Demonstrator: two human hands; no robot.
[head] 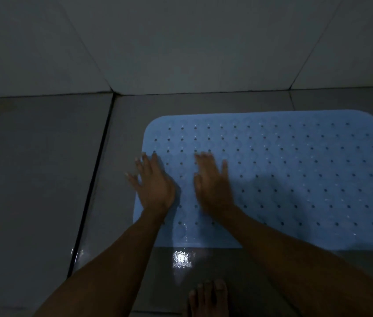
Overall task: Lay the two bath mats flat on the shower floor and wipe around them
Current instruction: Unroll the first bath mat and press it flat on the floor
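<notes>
On the near left corner of the blue bath mat (284,170), both my hands are flat, fingers straight, gripping nothing. My left hand (152,181) hangs half over the mat's left edge onto the shower floor (43,179); my right hand (213,184) sits just beside it. The mat lies flat near the tiled wall (192,42). My bare foot (208,298) is on the wet, shiny floor in front.
</notes>
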